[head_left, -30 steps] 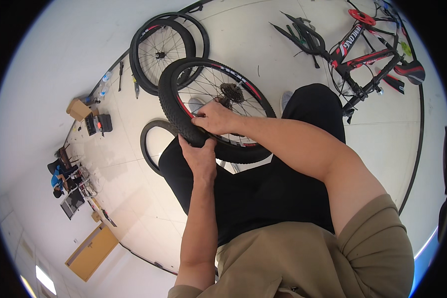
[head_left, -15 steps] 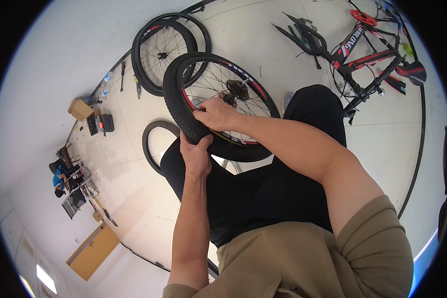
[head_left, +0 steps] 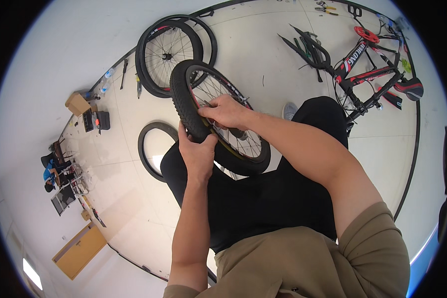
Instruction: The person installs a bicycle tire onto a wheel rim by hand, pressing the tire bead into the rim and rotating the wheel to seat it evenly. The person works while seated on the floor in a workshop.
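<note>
A bicycle wheel (head_left: 183, 99) with a black knobby tyre and a red-marked rim stands tilted between my knees. My left hand (head_left: 197, 153) grips the tyre at its near left part, thumb on the sidewall and fingers round the tread. Reaching across from the right, my right hand (head_left: 226, 112) has its fingers curled at the rim's inner edge, closed on the tyre's bead area. Its fingertips are partly hidden, and the hand and forearm cover part of the spokes and hub. A yellowish line shows along the tyre's edge beside the rim.
Another wheel (head_left: 198, 42) and a loose tyre lie at the far left; a bare tyre (head_left: 143, 154) lies by my left knee. A bicycle frame (head_left: 350, 87) rests at the right. Left are a cardboard box (head_left: 77, 104), a dark toolbox (head_left: 103, 120) and a seated person (head_left: 49, 178).
The wheel has turned to a steeper angle, its face now narrower and the sprockets mostly hidden. Both hands have moved slightly right with it, still on the tyre and rim.
</note>
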The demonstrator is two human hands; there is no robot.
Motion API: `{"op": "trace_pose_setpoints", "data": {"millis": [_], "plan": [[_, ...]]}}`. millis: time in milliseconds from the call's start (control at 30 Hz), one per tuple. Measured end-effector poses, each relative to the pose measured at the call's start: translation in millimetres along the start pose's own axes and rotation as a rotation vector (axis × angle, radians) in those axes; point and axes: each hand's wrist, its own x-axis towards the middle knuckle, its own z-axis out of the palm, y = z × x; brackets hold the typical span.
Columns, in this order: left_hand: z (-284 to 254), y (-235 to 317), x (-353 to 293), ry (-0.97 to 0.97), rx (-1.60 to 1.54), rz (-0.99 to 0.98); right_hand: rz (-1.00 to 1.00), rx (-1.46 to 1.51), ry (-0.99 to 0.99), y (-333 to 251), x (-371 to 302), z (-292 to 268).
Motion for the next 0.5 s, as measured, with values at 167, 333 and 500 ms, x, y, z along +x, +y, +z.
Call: {"op": "trace_pose_setpoints", "data": {"millis": [167,333,500], "plan": [[6.9,-21.2,-8.1,0.053,-0.098,0.002,0.023,-0.010,0.002,-0.5,-5.8,-1.7],[3.9,-34.0,4.1,0.017,-0.187,0.003,0.016,-0.219,0.128,-11.4,-21.6,-11.7],[-2.1,-39.5,20.5,-0.022,-0.459,0.040,-0.038,-0.308,0.228,-13.1,-31.4,-38.0]]}}
